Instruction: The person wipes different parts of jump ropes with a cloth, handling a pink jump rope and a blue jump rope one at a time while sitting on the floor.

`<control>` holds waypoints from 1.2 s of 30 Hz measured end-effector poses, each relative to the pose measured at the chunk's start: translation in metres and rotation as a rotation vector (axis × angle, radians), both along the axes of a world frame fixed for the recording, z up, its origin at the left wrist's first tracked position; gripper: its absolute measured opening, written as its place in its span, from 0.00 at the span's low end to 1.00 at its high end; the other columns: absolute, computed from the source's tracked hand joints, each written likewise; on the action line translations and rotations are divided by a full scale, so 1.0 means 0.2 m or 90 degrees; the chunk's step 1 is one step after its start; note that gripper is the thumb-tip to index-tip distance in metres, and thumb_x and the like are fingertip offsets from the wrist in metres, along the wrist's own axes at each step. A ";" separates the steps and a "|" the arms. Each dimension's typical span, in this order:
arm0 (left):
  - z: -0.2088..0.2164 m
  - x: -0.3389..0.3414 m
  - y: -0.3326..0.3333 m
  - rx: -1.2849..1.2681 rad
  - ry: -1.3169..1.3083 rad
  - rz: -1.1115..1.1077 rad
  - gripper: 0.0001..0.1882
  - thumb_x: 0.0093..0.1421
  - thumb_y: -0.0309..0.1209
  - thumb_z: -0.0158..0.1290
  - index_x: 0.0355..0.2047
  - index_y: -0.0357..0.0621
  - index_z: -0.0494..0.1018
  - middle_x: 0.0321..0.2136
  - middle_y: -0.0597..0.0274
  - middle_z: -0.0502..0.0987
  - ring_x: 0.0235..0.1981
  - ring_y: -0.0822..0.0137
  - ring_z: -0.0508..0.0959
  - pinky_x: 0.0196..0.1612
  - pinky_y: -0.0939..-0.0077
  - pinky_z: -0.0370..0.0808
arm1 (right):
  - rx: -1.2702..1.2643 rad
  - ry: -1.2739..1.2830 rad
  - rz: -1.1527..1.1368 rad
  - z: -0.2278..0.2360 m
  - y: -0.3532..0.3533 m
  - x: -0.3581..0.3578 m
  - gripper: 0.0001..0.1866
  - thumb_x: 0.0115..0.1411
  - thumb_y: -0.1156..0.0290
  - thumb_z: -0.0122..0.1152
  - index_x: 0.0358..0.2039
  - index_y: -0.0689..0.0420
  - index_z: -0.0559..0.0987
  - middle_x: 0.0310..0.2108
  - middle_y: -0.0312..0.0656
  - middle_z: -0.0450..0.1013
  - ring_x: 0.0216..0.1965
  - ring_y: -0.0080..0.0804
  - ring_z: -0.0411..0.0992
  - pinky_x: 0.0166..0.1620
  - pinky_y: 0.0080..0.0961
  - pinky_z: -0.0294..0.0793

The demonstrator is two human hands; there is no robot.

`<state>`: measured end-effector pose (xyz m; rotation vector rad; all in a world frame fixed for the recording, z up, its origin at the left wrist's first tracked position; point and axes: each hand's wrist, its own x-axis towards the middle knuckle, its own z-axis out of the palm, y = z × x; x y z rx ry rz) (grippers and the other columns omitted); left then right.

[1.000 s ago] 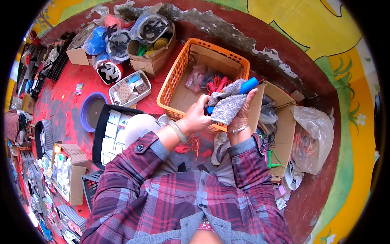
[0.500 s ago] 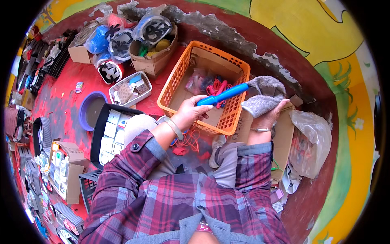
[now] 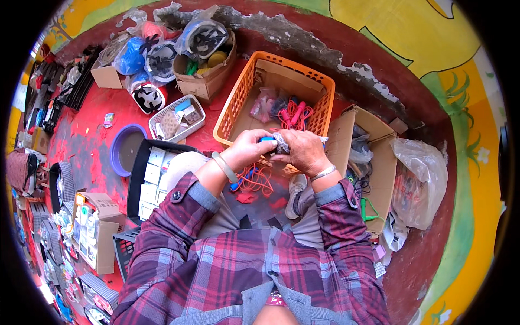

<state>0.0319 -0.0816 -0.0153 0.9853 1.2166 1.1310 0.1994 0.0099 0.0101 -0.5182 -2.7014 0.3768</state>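
Observation:
In front of my body, just off the near side of the orange basket (image 3: 223, 123), both hands are together. My left hand (image 3: 247, 149) is closed around a blue handle (image 3: 267, 139), mostly covered by fingers. My right hand (image 3: 306, 153) is closed on a grey cloth (image 3: 281, 143), which is bunched round the handle's end. Below my hands hangs or lies a tangled orange cord (image 3: 257, 184) with blue parts; whether it joins the handle is hidden. Inside the basket are skipping ropes (image 3: 295, 115) with pink handles and some bagged items.
An open cardboard box (image 3: 379, 162) with cords stands at my right, beside a clear plastic bag (image 3: 420, 181). To the left are a black case of white boxes (image 3: 150, 179), a purple basin (image 3: 115, 149) and a white basket (image 3: 184, 127). Bagged helmets (image 3: 162, 59) lie farther back.
My right hand has brought the grey cloth leftward onto the blue handle. The handle, raised and showing lengthwise before, is now mostly hidden between my hands.

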 end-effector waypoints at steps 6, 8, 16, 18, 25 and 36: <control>0.01 -0.03 -0.04 -0.007 0.099 0.001 0.17 0.56 0.32 0.56 0.40 0.32 0.71 0.32 0.63 0.75 0.32 0.76 0.74 0.37 0.81 0.73 | 0.010 -0.061 0.001 -0.04 0.04 0.06 0.19 0.41 0.54 0.67 0.25 0.52 0.70 0.23 0.41 0.72 0.26 0.41 0.73 0.28 0.36 0.71; 0.02 -0.03 -0.04 -0.003 0.166 0.001 0.17 0.55 0.31 0.57 0.41 0.33 0.72 0.32 0.64 0.75 0.32 0.77 0.73 0.38 0.81 0.72 | 0.049 -0.043 0.006 -0.07 0.05 0.07 0.17 0.41 0.58 0.66 0.25 0.52 0.70 0.22 0.40 0.71 0.26 0.41 0.73 0.28 0.36 0.71; 0.06 -0.07 -0.09 0.021 0.171 0.015 0.16 0.54 0.29 0.58 0.42 0.36 0.72 0.32 0.66 0.75 0.32 0.79 0.72 0.36 0.84 0.71 | 0.022 -0.001 -0.018 -0.06 0.07 0.08 0.17 0.37 0.61 0.69 0.22 0.51 0.69 0.20 0.40 0.69 0.25 0.42 0.71 0.27 0.34 0.71; 0.07 -0.08 -0.10 0.019 0.182 0.012 0.17 0.53 0.28 0.58 0.43 0.36 0.71 0.33 0.66 0.75 0.33 0.79 0.72 0.37 0.84 0.71 | -0.038 -0.030 -0.030 -0.06 0.07 0.09 0.16 0.39 0.62 0.68 0.23 0.52 0.70 0.21 0.42 0.69 0.25 0.43 0.71 0.28 0.35 0.70; 0.02 -0.06 -0.12 0.276 0.438 -0.011 0.16 0.51 0.25 0.57 0.42 0.38 0.71 0.33 0.55 0.75 0.35 0.62 0.76 0.40 0.73 0.72 | -0.312 -0.168 -0.003 -0.08 0.06 0.12 0.18 0.41 0.61 0.68 0.31 0.55 0.74 0.25 0.46 0.73 0.29 0.45 0.73 0.32 0.33 0.71; 0.08 0.00 -0.09 0.360 0.482 -0.031 0.19 0.48 0.24 0.57 0.42 0.39 0.68 0.33 0.50 0.71 0.36 0.50 0.73 0.40 0.66 0.70 | -0.150 -0.042 -0.086 -0.12 -0.05 0.02 0.20 0.41 0.54 0.67 0.26 0.54 0.71 0.24 0.47 0.73 0.30 0.48 0.72 0.32 0.41 0.70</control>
